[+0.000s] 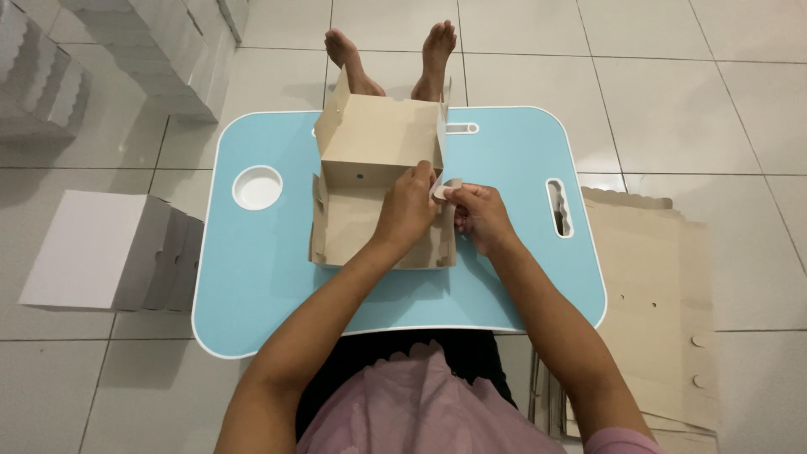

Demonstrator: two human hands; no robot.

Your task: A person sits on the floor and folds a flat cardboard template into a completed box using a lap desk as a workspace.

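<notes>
A half-folded brown cardboard box (370, 143) lies on a light blue lap table (504, 269), its back wall and lid flap standing up. My left hand (407, 208) presses on the box's right inner wall near the fold. Just right of it, my right hand (479, 214) pinches a small white-edged side tab of the box between its fingertips. Both hands meet at the box's right side.
A stack of flat brown cardboard blanks (656, 294) lies on the tiled floor to the right. A finished white box (109, 252) sits at the left, with more white boxes (160, 50) stacked far left. The table has a round cup recess (256, 187) and a handle slot (559, 208). My bare feet (391, 50) stick out beyond it.
</notes>
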